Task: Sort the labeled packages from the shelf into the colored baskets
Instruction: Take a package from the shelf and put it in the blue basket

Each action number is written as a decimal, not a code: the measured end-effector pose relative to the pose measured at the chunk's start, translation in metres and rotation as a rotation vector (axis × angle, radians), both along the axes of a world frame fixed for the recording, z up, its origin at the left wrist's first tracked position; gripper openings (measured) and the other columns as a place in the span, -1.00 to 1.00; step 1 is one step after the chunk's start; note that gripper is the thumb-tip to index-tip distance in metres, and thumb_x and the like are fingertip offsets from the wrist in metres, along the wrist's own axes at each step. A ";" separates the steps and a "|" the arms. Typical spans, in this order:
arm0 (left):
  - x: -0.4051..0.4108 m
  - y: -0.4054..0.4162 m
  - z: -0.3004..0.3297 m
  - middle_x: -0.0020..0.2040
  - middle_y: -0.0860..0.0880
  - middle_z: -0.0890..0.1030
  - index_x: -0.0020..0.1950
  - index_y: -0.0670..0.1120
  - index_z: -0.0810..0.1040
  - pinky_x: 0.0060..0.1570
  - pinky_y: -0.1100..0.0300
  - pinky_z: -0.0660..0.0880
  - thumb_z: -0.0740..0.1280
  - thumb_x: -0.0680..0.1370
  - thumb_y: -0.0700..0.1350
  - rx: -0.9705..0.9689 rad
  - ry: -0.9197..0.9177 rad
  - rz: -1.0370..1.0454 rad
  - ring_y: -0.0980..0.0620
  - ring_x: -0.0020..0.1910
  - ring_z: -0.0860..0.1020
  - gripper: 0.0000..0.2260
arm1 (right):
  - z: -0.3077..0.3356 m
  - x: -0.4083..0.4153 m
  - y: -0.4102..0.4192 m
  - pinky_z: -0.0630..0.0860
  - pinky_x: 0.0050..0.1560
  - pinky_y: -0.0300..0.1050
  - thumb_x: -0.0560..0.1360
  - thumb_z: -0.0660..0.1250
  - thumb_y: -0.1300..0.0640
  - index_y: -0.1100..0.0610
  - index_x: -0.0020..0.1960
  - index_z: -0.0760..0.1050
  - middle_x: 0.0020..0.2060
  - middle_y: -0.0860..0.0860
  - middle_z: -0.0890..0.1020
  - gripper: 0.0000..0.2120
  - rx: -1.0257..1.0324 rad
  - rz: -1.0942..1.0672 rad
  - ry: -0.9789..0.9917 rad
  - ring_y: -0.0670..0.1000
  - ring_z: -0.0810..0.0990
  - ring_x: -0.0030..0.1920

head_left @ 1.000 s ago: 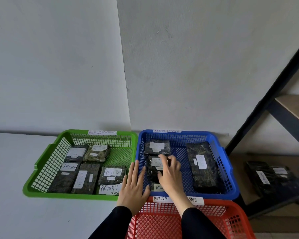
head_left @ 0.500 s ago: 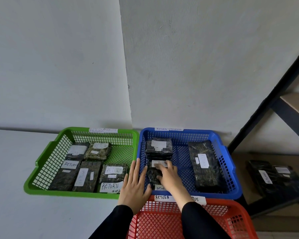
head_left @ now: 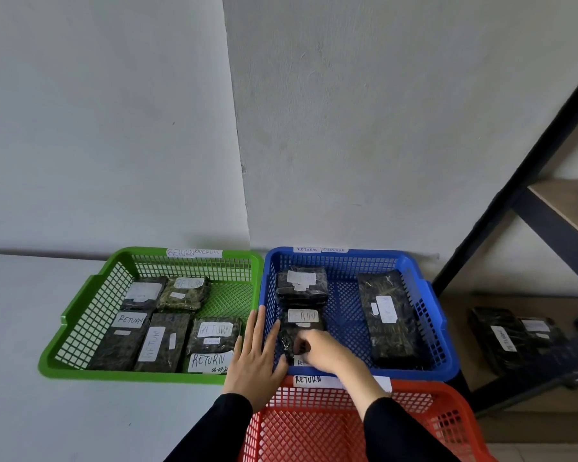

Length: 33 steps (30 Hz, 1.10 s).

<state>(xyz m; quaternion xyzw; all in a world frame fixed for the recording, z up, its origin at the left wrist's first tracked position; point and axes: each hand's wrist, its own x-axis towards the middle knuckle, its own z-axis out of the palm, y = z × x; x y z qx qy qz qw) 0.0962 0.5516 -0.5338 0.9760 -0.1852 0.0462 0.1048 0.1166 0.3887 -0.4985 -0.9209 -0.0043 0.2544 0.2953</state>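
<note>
A blue basket (head_left: pixel 427 301) holds dark wrapped packages with white labels: a small stack (head_left: pixel 301 284) at the back left, one labelled RETURN (head_left: pixel 302 320) in front of it, and a long one (head_left: pixel 386 315) on the right. My right hand (head_left: pixel 324 351) rests inside the basket on the near end of the RETURN package, fingers curled on it. My left hand (head_left: pixel 256 356) lies flat with fingers spread against the blue basket's left wall. A green basket (head_left: pixel 90 305) to the left holds several RETURN packages. More packages (head_left: pixel 501 338) lie on the low shelf at the right.
A red basket (head_left: pixel 357 425) sits nearest me, under my forearms, touching the blue one. A black-framed shelf unit (head_left: pixel 541 208) with wooden boards stands at the right. The baskets rest on a white surface against a pale wall.
My right hand has slid toward me along the front package in the blue basket, uncovering its RETURN label. My left hand has stayed against the basket wall.
</note>
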 end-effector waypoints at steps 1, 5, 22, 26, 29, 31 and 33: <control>0.000 0.000 0.001 0.53 -0.12 -0.08 0.41 -0.07 0.24 0.15 -0.02 0.46 0.08 0.46 0.12 0.004 0.027 0.007 -0.04 0.49 -0.05 -0.45 | 0.001 0.000 0.002 0.39 -0.13 -0.18 0.53 0.22 0.30 0.15 0.07 0.53 0.10 0.09 0.58 -0.81 0.008 -0.014 0.015 0.04 0.55 -0.01; 0.003 0.000 0.012 0.41 -0.01 -0.54 0.53 -0.07 -0.03 0.42 -0.07 0.06 -0.22 0.38 0.24 0.062 0.129 -0.015 0.13 0.37 -0.53 -0.25 | 0.017 -0.001 -0.003 0.42 0.11 -0.13 0.56 0.16 0.30 0.14 0.23 0.50 0.25 0.08 0.53 -0.70 0.005 0.070 0.128 0.06 0.51 0.20; -0.036 -0.163 0.165 0.25 0.00 0.50 0.24 -0.01 0.49 0.27 0.11 0.27 0.14 0.58 -0.07 -0.146 0.048 -0.213 -0.03 0.29 0.38 -0.73 | 0.148 -0.133 -0.209 0.40 0.04 -0.18 0.54 0.09 0.32 0.14 0.11 0.54 -0.01 0.08 0.62 -0.70 0.140 -0.290 -0.369 0.01 0.54 0.01; -0.088 -0.252 0.185 0.20 -0.02 0.52 0.21 -0.02 0.52 0.21 0.09 0.32 0.16 0.57 -0.11 -0.237 -0.016 -0.267 -0.04 0.24 0.41 -0.74 | 0.171 -0.196 -0.291 0.44 0.10 -0.13 0.57 0.10 0.23 -0.03 0.03 0.53 0.02 -0.01 0.62 -0.72 0.111 -0.335 -0.448 -0.04 0.56 0.03; -0.129 -0.315 0.191 0.13 -0.02 0.56 0.14 0.00 0.55 0.11 0.09 0.37 0.17 0.55 -0.12 -0.295 -0.066 -0.321 -0.07 0.18 0.45 -0.77 | 0.181 -0.244 -0.353 0.45 -0.01 -0.24 0.59 0.12 0.24 0.00 0.02 0.53 -0.01 -0.07 0.59 -0.75 0.088 -0.354 -0.508 -0.13 0.53 -0.01; -0.152 -0.355 0.195 0.10 -0.01 0.56 0.10 -0.01 0.55 0.08 0.06 0.42 0.16 0.56 -0.11 -0.347 -0.081 -0.388 -0.06 0.15 0.46 -0.78 | 0.185 -0.274 -0.391 0.41 -0.01 -0.32 0.59 0.13 0.24 0.04 0.05 0.54 0.02 -0.11 0.55 -0.76 0.050 -0.385 -0.574 -0.17 0.50 0.03; -0.174 -0.392 0.198 0.08 0.01 0.55 0.09 -0.02 0.53 0.05 0.04 0.44 0.16 0.56 -0.12 -0.417 -0.086 -0.441 -0.04 0.12 0.46 -0.80 | 0.186 -0.301 -0.428 0.39 0.10 -0.30 0.58 0.13 0.26 0.06 0.05 0.55 0.03 -0.17 0.50 -0.76 0.004 -0.421 -0.652 -0.18 0.46 0.11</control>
